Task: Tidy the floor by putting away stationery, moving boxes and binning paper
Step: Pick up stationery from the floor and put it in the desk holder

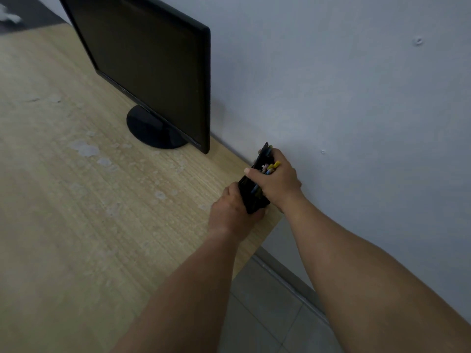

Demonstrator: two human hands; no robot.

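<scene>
Item: black stationery holder point(255, 200), pens point(272, 166) inside, held tilted at the desk point(102, 200) corner against the wall point(356, 98). My left hand point(230, 212) grips its base. My right hand point(279, 179) clasps its top rim over the pens. Monitor point(153, 72) nearby. Risk: so near the edge, a tilted release could tip it floorward and spill the pens.

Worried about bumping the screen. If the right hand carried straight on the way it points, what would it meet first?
Probably the monitor; the right hand, gripping the pen holder, points along the wall toward its edge. Depth unclear.
</scene>
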